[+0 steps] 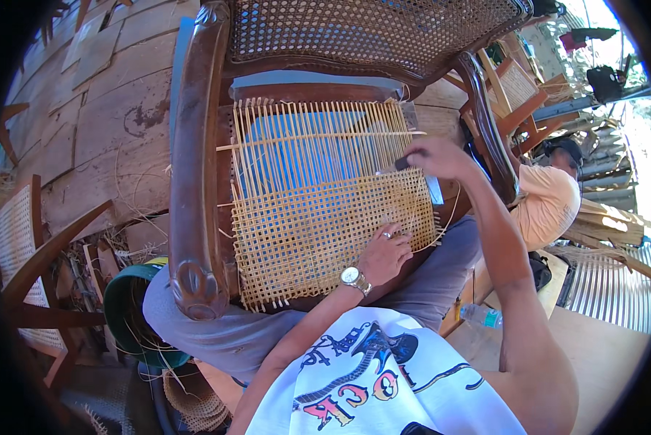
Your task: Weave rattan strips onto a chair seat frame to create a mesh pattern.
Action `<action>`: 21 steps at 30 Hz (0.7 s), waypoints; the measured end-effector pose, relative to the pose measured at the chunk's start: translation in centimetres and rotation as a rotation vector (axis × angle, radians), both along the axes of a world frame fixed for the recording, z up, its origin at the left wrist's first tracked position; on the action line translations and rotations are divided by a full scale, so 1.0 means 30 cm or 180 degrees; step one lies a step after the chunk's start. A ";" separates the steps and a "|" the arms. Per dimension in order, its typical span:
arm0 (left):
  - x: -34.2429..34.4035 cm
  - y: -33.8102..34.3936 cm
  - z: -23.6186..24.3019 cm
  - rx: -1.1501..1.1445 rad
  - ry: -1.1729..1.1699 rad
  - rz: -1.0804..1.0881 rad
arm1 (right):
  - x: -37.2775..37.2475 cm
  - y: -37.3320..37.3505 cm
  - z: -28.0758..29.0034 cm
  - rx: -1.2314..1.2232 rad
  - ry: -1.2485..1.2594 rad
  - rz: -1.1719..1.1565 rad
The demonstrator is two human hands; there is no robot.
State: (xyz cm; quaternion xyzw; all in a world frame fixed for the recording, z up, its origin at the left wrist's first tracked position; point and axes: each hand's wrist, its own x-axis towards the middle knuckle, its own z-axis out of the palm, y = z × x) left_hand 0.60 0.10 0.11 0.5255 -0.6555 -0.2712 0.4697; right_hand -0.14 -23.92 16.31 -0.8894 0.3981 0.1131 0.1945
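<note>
A cane seat (318,225) is being woven in the frame of a dark carved wooden armchair (203,167). Its near half is a close grid; the far half has only lengthwise strands, with a thin cane stick (325,136) threaded across them. My right hand (441,156) grips a small knife-like tool (396,168) by its dark handle, the metal blade lying along the far edge of the grid. Wearing a ring and a watch (351,276), my left hand (385,255) rests on the near right part of the weave, fingers extended and holding nothing.
The chair's woven backrest (354,36) rises beyond the seat. To my left stand a green bucket (133,312) and another cane chair (31,268). A plastic bottle (481,316) lies at my right, with a person (550,203) in an orange shirt farther off.
</note>
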 end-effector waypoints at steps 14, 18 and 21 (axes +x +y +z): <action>-0.006 -0.011 0.011 -0.0029 -0.0099 -0.0058 | -0.004 0.073 -0.083 0.0197 -0.0379 0.0316; 0.002 -0.004 0.007 0.0038 -0.0046 -0.0043 | 0.093 0.097 -0.002 0.0307 -0.0504 -0.0973; -0.011 -0.014 0.017 0.0008 -0.0179 -0.0096 | 0.059 0.102 -0.079 0.0297 -0.0388 0.0031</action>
